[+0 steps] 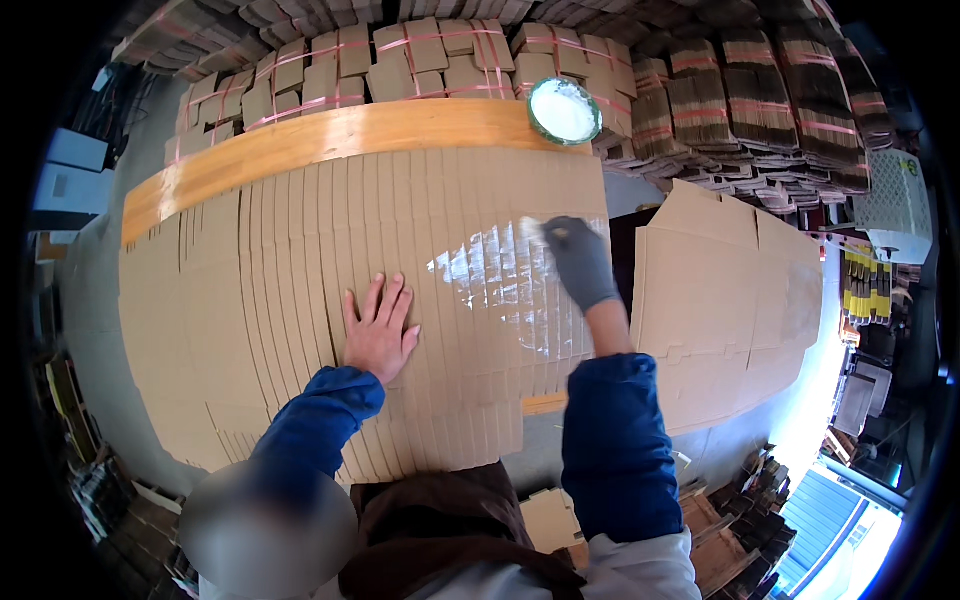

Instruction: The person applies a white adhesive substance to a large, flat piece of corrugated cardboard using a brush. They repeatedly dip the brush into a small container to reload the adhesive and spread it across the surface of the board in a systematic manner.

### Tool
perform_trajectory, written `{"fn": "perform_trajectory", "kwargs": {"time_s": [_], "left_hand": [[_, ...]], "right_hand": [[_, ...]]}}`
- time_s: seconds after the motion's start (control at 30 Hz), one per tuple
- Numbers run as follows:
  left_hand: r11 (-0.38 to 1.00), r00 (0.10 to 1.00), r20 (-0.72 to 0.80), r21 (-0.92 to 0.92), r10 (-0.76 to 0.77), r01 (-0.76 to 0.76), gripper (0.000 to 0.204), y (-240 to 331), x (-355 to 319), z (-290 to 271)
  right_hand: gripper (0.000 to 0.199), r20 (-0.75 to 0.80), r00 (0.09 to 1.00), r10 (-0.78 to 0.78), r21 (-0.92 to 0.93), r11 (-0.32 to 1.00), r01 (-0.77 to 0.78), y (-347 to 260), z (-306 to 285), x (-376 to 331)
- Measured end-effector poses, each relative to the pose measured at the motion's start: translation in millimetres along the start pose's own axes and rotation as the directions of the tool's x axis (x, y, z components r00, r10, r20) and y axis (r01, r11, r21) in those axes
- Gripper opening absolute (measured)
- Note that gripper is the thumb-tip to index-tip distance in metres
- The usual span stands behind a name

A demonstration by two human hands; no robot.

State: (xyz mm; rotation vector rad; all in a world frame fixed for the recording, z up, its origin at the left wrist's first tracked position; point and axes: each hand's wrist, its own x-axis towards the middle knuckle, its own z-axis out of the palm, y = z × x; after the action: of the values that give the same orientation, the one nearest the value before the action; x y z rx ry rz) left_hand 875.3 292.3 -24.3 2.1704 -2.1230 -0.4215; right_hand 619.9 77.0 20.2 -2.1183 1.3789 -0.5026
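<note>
Fanned, overlapping cardboard sheets (290, 250) cover the table, their edges forming many parallel strips. My bare left hand (380, 328) lies flat on them with its fingers spread. White paste (500, 265) is smeared in streaks across the strips on the right. In a dark grey glove, my right hand (578, 258) is closed around a brush (533, 229), whose pale, blurred end is at the upper edge of the smear. Most of the brush is hidden by the glove. A green-rimmed bowl of white paste (563, 110) stands at the far right on the wooden tabletop.
Flat cardboard pieces (720, 290) lie to the right, beyond a dark gap. Behind the table, bundles of folded cardboard (440, 60) tied with pink straps are stacked, with darker bundles (740, 90) at far right. A white crate (893, 205) is at the right edge.
</note>
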Motion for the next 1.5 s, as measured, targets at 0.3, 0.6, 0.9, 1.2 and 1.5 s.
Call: {"fn": "perform_trajectory", "kwargs": {"time_s": [0.3,0.6,0.9,1.2,1.5], "left_hand": [[1.000,1.000,-0.007,0.025,0.004,-0.004,0.059,-1.6,-2.5,0.2],[0.999,1.000,-0.028,0.041,-0.006,0.007,0.056,-3.8,2.2,-0.3],[0.999,1.000,0.012,0.025,-0.021,0.020,0.058,-4.2,-1.7,-0.3],[0.999,0.998,0.052,0.013,-0.032,0.031,0.062,-2.5,-1.3,-1.5],[0.998,0.999,0.043,0.053,-0.033,0.030,0.061,-1.8,-0.6,-0.3]], "right_hand": [[0.014,0.121,0.980,0.156,0.017,0.987,-0.159,-12.5,-16.6,21.6],[0.021,0.069,0.991,0.114,-0.087,0.990,-0.108,17.0,-32.5,30.7],[0.014,0.121,0.987,-0.106,0.030,0.994,0.104,-8.2,-28.1,-3.1],[0.014,-0.084,0.993,-0.078,-0.179,0.982,0.062,-4.5,1.7,-46.6],[0.016,-0.050,0.989,-0.137,-0.339,0.934,0.112,0.5,9.6,-35.9]]}}
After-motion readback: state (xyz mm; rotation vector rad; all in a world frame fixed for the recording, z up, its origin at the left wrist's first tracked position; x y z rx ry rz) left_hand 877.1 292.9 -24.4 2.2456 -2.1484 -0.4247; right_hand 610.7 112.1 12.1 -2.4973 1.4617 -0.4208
